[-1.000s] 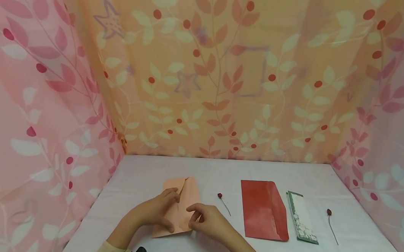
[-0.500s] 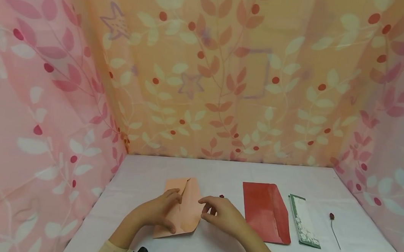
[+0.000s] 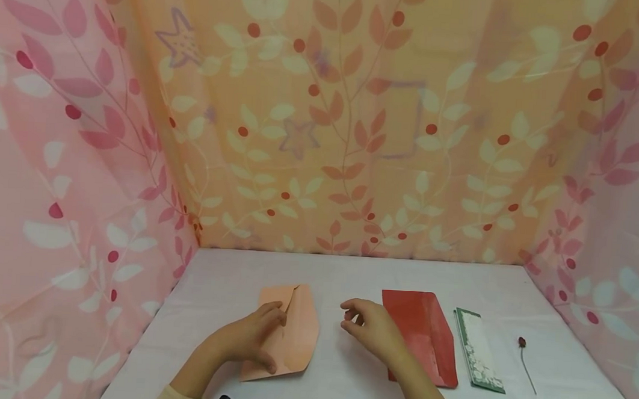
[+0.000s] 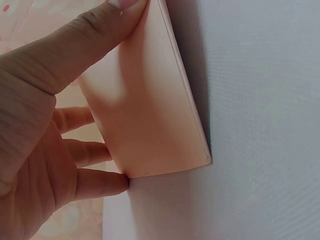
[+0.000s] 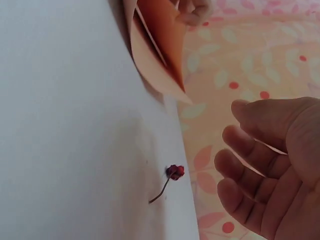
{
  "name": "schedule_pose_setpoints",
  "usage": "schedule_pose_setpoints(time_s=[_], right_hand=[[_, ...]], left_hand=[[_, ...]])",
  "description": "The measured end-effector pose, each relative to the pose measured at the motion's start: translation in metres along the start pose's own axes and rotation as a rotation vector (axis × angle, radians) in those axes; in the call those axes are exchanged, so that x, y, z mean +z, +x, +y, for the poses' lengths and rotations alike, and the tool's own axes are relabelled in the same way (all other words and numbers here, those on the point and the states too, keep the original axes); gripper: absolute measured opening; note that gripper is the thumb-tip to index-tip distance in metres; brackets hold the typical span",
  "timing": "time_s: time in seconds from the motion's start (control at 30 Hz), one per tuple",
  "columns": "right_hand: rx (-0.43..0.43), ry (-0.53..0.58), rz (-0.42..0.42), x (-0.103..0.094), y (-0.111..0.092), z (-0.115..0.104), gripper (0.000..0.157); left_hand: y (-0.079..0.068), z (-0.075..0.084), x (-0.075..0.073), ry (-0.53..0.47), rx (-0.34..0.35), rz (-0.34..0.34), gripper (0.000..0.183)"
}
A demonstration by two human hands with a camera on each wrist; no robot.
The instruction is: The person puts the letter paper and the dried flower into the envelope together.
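Observation:
A peach envelope (image 3: 303,334) lies tilted on the table, its flap side to the right. My left hand (image 3: 241,340) grips it across its left part. In the left wrist view, the thumb (image 4: 75,42) lies on the paper and several fingers meet its edge. The right wrist view shows the envelope's mouth gaping, with a pale edge inside. My right hand (image 3: 374,332) hovers with loosely curled fingers and nothing between them. Beneath it is a small dried red rose (image 5: 175,172) on a thin stem, mostly hidden by the hand in the head view.
A red envelope (image 3: 410,331) lies to the right, partly under my right forearm. Farther right are a green-bordered floral card (image 3: 482,352) and a second dried rose (image 3: 522,343). Leaf-patterned cloth (image 3: 321,163) encloses the white table (image 3: 305,265) at the back and sides.
My right hand has moved off the peach envelope's lower right edge, rightward and slightly away, to over the nearer rose, which it now covers. My left hand keeps its hold.

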State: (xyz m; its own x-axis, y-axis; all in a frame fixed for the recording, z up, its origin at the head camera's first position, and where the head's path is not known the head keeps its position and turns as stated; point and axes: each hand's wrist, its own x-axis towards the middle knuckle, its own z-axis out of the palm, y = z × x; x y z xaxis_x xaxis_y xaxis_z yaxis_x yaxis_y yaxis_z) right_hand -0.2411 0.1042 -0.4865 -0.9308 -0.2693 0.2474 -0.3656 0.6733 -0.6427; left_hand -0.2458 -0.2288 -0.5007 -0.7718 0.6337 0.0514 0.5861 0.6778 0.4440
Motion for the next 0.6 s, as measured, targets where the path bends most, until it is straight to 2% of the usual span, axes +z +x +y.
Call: schedule_pose_setpoints(time_s=[0.33, 0.6], right_hand=[[0.173, -0.062, -0.009, 0.006, 0.001, 0.017, 0.029], [0.19, -0.133, 0.015, 0.014, 0.001, 0.03, 0.028]], left_hand=[[0.003, -0.003, 0.005, -0.006, -0.034, -0.033, 0.084], [0.003, 0.002, 0.003, -0.012, -0.038, -0.051, 0.083]])
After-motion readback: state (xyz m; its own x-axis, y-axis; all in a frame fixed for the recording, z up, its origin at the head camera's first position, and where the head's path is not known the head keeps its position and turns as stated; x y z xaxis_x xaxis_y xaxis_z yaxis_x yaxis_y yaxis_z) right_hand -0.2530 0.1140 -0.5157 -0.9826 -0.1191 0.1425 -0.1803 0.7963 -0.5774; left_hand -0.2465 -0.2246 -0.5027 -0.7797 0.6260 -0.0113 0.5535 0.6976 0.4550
